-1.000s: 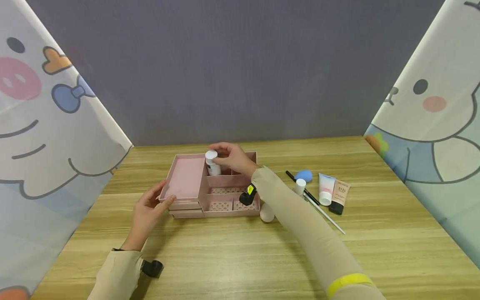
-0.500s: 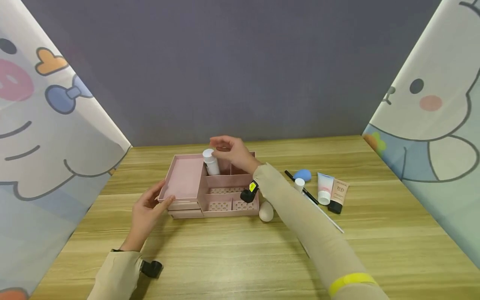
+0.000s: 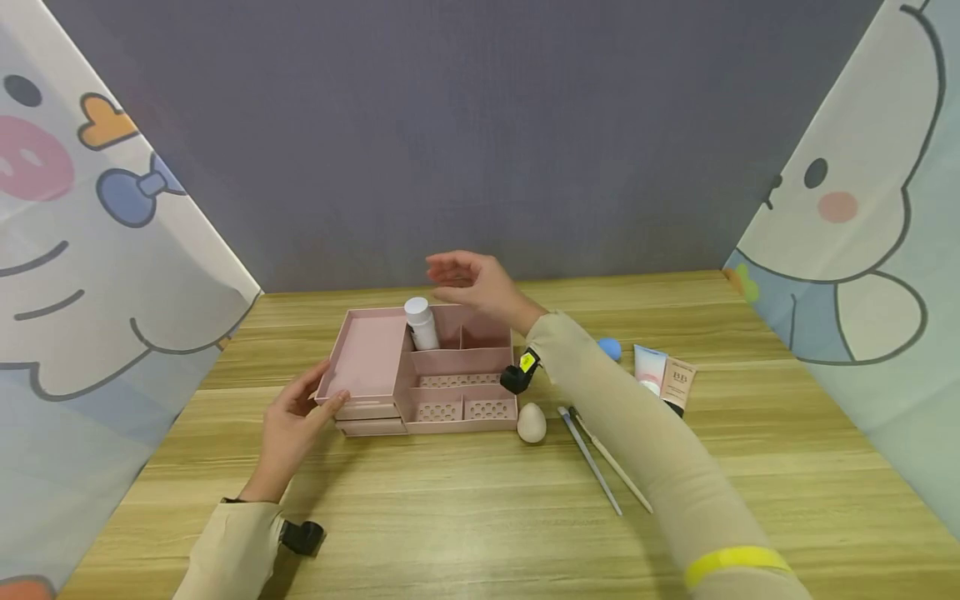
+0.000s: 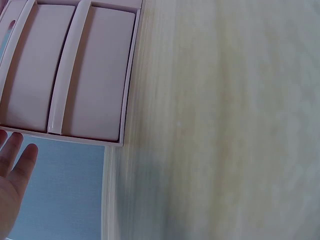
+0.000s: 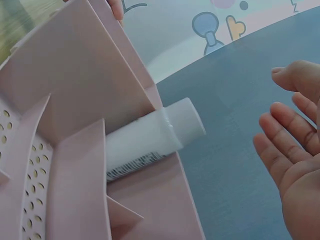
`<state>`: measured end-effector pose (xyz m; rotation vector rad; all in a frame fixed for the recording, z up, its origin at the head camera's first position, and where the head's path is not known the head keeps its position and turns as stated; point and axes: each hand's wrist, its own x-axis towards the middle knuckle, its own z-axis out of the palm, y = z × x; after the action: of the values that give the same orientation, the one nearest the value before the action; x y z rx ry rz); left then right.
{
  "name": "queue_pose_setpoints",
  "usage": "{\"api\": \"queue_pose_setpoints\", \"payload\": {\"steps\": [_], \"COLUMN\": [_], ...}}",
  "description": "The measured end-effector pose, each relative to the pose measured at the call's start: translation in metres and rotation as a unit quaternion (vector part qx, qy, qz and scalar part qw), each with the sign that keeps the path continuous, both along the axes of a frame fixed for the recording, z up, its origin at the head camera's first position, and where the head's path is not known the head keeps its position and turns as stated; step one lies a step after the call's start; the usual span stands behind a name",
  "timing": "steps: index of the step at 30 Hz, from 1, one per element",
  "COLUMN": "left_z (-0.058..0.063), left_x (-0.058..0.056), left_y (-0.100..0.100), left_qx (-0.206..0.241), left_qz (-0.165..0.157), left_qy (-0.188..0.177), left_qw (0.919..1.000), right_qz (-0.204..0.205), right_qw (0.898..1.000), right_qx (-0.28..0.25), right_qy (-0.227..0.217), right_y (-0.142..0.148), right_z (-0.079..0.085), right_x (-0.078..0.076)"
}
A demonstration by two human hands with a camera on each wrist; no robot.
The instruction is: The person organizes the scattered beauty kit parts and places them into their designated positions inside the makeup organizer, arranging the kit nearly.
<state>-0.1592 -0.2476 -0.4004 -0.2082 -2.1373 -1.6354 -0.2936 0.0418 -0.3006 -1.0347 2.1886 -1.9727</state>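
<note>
On the surface (image 3: 435, 533), close to the back edge and left of its middle: a pink organizer (image 3: 367, 354), with a raised tray over two drawers at the left and compartments at the right. In the rear row, in the leftmost compartment just beside the wall of the raised part: a white bottle (image 3: 425, 332). Cap up and above the rim, long axis near upright, with a slight leftward lean in the head view. Toward the front of the organizer, lower rows with perforated floors, the front one split by a divider. Right hand (image 3: 483, 283) behind and above the rear row, grip spread, thumb and fingers apart from the bottle. Left hand (image 3: 292, 425) at the organizer's front-left corner, grip pinching that corner between thumb and fingers. A second ago, right fingers at the bottle's cap; now up and back toward the far edge of the surface, with the bottle left in its compartment and the left hand in the same place. Also newly in sight beside the right sleeve (image 3: 645, 425): two slim sticks (image 3: 590, 461), formerly screened by it.
</note>
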Motion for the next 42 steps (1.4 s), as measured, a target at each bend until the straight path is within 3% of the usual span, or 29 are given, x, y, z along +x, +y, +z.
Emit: {"api": "queue_pose_setpoints", "payload": {"steps": [8,18,35,42], "left_z": [0.0,0.0,-0.002,-0.001], "left_x": [0.0,0.001,0.001,0.001], "left_y": [0.0,-0.001,-0.003,-0.001], "left_qx": [-0.001,0.004,-0.011,-0.012], "left_qz": [0.005,0.0,0.011,0.011], "left_qy": [-0.002,0.004,-0.002,0.0], "left_qw": [1.0,1.0,0.9999,0.9999], "right_qz": [0.009,0.034,0.023,0.027], "right_qw": [0.998,0.993,0.99,0.993], "right_qx": [0.051,0.112,0.139,0.117], "right_qy": [0.02,0.009,0.018,0.016], "right_y": [0.018,0.04,0.087,0.108], "right_z": [0.012,0.019,0.011,0.005], "right_x": [0.004,0.011,0.024,0.03]}}
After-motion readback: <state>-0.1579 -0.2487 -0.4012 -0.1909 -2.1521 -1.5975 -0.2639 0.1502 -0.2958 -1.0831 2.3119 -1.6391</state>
